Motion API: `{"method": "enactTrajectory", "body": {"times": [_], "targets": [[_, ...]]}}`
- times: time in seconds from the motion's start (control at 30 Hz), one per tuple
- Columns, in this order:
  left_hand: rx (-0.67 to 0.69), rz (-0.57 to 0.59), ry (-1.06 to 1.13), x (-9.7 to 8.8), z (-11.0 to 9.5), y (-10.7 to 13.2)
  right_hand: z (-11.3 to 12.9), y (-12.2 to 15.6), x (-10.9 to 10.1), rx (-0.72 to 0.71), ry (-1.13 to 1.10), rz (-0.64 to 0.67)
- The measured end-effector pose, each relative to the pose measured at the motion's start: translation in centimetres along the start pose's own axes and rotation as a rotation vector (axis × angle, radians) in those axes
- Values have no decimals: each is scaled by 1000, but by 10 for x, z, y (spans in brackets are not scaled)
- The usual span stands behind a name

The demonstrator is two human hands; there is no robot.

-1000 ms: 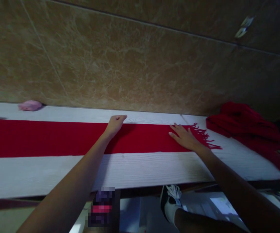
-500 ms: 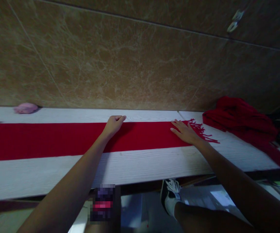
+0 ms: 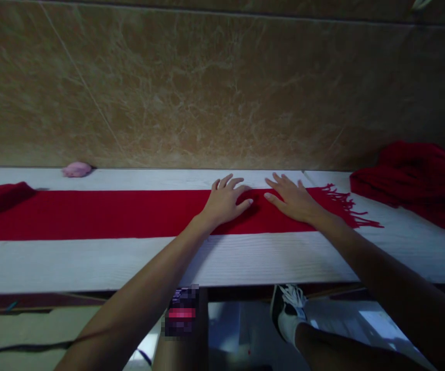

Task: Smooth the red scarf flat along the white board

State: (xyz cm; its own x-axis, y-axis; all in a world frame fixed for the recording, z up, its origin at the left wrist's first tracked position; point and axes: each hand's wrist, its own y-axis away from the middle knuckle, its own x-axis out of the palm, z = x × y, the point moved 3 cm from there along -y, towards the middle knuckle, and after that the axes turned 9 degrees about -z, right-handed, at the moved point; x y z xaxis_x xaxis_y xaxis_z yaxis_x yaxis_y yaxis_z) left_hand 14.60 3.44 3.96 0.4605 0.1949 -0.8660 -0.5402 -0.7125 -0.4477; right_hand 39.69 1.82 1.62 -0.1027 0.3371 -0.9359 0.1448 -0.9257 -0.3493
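A long red scarf lies flat along a white wood-grain bench, its fringe spread at the right end. At the left, part of it is heaped or folded over. My left hand is over the scarf's middle right stretch, fingers apart, holding nothing; whether it touches the cloth I cannot tell. Close by on the right, my right hand rests with spread fingers on the scarf, short of the fringe. Neither hand grips anything.
A crumpled pile of dark red cloth sits on the bench at the right. A small pink object is near the brown marbled wall. Below the front edge are my legs and a dark shoe with white laces.
My left hand has gone from a fist to open fingers and moved right, nearer my right hand. The view has shifted left, showing more of the scarf's heaped left end.
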Motion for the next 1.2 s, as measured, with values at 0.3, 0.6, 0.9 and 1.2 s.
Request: {"method": "enactTrajectory", "body": {"times": [0.3,0.6,0.9,1.2], "targets": [[-92,389,-46,20,-1,10,33,7,23,-58,-64,93],[-98,420,-44,15,-4,9,34,18,27,-90,-75,73],[-102,288,-61,10,3,5,32,22,35,-111,-103,106],[-113,379,-48,17,11,9,26,19,38,-106,-112,118]]}}
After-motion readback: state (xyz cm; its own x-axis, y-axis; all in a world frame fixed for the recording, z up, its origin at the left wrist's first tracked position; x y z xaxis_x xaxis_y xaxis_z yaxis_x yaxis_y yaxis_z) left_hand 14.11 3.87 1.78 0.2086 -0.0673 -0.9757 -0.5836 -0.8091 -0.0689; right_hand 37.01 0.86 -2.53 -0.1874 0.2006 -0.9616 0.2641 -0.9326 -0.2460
